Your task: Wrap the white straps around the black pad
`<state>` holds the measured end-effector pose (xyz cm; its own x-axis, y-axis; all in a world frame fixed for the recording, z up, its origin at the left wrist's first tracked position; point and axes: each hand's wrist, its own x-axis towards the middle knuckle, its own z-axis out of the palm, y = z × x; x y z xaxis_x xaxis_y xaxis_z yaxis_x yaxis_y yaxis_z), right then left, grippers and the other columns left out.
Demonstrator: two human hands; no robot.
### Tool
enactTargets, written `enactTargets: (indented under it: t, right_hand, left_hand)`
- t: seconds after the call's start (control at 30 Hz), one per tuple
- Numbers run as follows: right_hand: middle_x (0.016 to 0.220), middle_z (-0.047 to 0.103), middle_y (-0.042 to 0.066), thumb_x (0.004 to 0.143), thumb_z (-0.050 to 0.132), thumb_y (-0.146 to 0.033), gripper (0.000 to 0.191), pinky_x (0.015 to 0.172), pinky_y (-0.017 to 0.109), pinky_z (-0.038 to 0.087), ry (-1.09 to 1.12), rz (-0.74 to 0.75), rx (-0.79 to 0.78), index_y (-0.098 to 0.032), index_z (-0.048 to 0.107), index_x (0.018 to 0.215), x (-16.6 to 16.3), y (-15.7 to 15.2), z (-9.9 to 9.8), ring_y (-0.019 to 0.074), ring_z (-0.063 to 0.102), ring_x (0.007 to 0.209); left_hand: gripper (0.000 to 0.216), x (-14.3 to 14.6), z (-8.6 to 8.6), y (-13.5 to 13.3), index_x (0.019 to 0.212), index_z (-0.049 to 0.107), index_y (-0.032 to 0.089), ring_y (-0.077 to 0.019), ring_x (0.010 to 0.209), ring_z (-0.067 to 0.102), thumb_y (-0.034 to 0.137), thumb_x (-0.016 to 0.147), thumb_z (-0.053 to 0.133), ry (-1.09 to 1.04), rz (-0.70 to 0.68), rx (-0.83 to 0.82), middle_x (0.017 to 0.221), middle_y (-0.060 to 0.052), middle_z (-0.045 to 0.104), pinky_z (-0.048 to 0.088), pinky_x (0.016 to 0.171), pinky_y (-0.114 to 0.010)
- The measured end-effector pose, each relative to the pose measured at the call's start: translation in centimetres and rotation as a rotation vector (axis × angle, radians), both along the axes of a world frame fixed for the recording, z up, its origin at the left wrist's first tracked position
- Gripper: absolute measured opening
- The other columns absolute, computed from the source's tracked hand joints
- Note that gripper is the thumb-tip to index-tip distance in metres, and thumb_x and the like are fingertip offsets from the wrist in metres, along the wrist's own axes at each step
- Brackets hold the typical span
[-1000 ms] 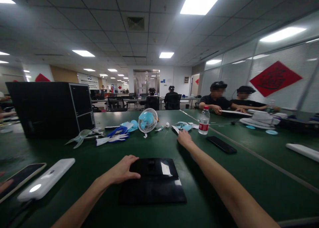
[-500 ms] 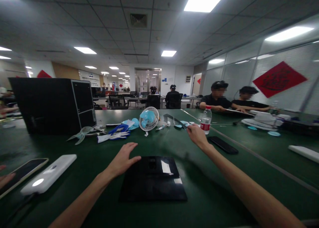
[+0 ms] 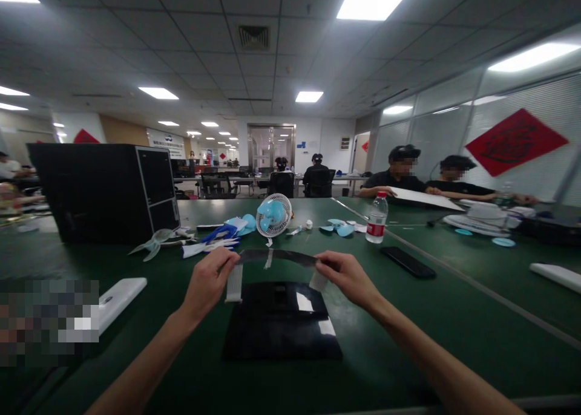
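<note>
Between my two hands a flat ribbon cable (image 3: 278,255) stretches in a shallow arch, its middle dark and its pale ribbed ends hanging down. My left hand (image 3: 211,279) pinches it near the left end, thumb against fingers. My right hand (image 3: 347,276) grips it near the right end. Just below, a glossy black square panel (image 3: 281,336) lies flat on the green table (image 3: 385,366); the cable hangs above its far edge. A small recess shows in the panel's upper part.
Beyond my hands are a small fan (image 3: 273,215), blue-and-white gloves (image 3: 211,245), blue fan blades (image 3: 338,227) and a water bottle (image 3: 376,218). A black phone (image 3: 407,262) lies right, a white device (image 3: 122,300) left. A black computer case (image 3: 95,191) stands back left. Two people sit at right.
My right hand has brought the cable back toward me and left, over the panel. My left hand has risen slightly and closed on the other end. A person at right has tilted a white board.
</note>
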<state>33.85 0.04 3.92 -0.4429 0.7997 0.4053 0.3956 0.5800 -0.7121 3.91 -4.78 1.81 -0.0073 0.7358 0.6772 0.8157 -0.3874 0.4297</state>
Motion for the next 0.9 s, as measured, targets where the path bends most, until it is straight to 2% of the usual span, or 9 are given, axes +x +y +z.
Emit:
enactTargets:
  t: [0.1,0.2,0.33,0.43,0.5,0.6,0.7,0.8,0.9]
  right_hand:
    - [0.083,0.063,0.003,0.08,0.058,-0.035,0.025,0.058,0.024,0.04,0.128,0.069,-0.227,-0.016,0.064,0.094,0.7,-0.1,-0.4,0.0126,0.054,0.068]
    - [0.079,0.062,0.002,0.075,0.064,-0.036,0.027,0.054,0.021,0.037,0.183,0.135,-0.468,-0.014,0.06,0.09,1.7,0.0,-1.2,0.0101,0.052,0.063]
    - [0.067,0.057,-0.002,0.072,0.067,-0.036,0.026,0.047,0.019,0.031,-0.054,0.206,-0.656,-0.013,0.059,0.079,2.8,0.3,-2.4,0.0075,0.047,0.054]
    - [0.068,0.058,-0.001,0.073,0.065,-0.031,0.02,0.045,0.019,0.03,-0.286,0.214,-0.63,-0.012,0.062,0.08,2.9,0.7,-3.6,0.007,0.046,0.054]
    - [0.073,0.061,0.001,0.074,0.063,-0.027,0.017,0.05,0.02,0.035,-0.397,0.155,-0.528,-0.012,0.064,0.082,2.6,1.0,-4.4,0.0088,0.051,0.06]
    - [0.082,0.065,0.004,0.076,0.061,-0.026,0.018,0.06,0.023,0.041,-0.518,0.083,-0.376,-0.013,0.067,0.088,2.3,1.0,-5.3,0.013,0.057,0.071]
    - [0.088,0.065,0.004,0.077,0.061,-0.032,0.023,0.06,0.024,0.041,-0.594,0.051,-0.29,-0.015,0.065,0.092,2.2,0.6,-5.2,0.0149,0.058,0.074]
    - [0.092,0.064,0.005,0.075,0.064,-0.034,0.025,0.062,0.026,0.041,-0.656,-0.002,-0.153,-0.016,0.064,0.093,2.0,-0.3,-4.4,0.017,0.057,0.077]
    - [0.1,0.062,0.006,0.079,0.059,-0.025,0.018,0.073,0.029,0.044,-0.658,0.095,0.039,-0.017,0.066,0.094,0.9,-1.8,-3.5,0.0183,0.057,0.086]
  left_hand:
    - [0.037,0.1,0.3,-0.5,0.08,0.062,0.019,-0.0166,0.075,0.057,0.048,0.088,0.041,-0.077,-0.063,-0.137,0.078,-0.002,0.063,0.044,0.069,-0.026]
    - [0.041,-0.2,0.2,-0.7,0.079,0.063,0.018,-0.0135,0.063,0.055,0.053,0.086,0.042,-0.172,-0.147,-0.395,0.069,0.001,0.061,0.041,0.058,-0.025]
    - [0.044,-0.3,-1.4,-0.9,0.073,0.061,0.015,-0.0088,0.045,0.046,0.058,0.077,0.052,-0.171,-0.323,-0.912,0.053,0.005,0.052,0.031,0.043,-0.02]
    - [0.042,0.2,-3.0,-1.1,0.071,0.061,0.014,-0.0082,0.043,0.044,0.056,0.074,0.056,-0.111,-0.344,-1.089,0.053,0.004,0.052,0.027,0.04,-0.02]
    - [0.039,0.6,-3.7,-1.3,0.073,0.062,0.014,-0.009,0.045,0.046,0.052,0.077,0.053,-0.039,-0.306,-1.074,0.057,0.002,0.055,0.03,0.042,-0.021]
    - [0.036,1.0,-4.2,-1.5,0.074,0.064,0.015,-0.0118,0.055,0.052,0.046,0.083,0.047,0.112,-0.228,-0.921,0.065,-0.001,0.059,0.036,0.05,-0.023]
    - [0.03,1.1,-4.4,-1.9,0.08,0.064,0.018,-0.0139,0.066,0.055,0.042,0.085,0.047,0.238,-0.187,-0.783,0.075,-0.001,0.062,0.039,0.057,-0.025]
    - [0.02,1.2,-4.2,-2.3,0.1,0.061,0.023,-0.0152,0.084,0.056,0.031,0.086,0.049,0.312,-0.268,-0.644,0.097,-0.001,0.061,0.043,0.072,-0.026]
    - [0.032,1.5,-3.9,-2.8,0.11,0.059,0.031,-0.0142,0.099,0.052,0.016,0.088,0.041,0.378,-0.422,-0.574,0.112,0.0,0.054,0.041,0.086,-0.027]
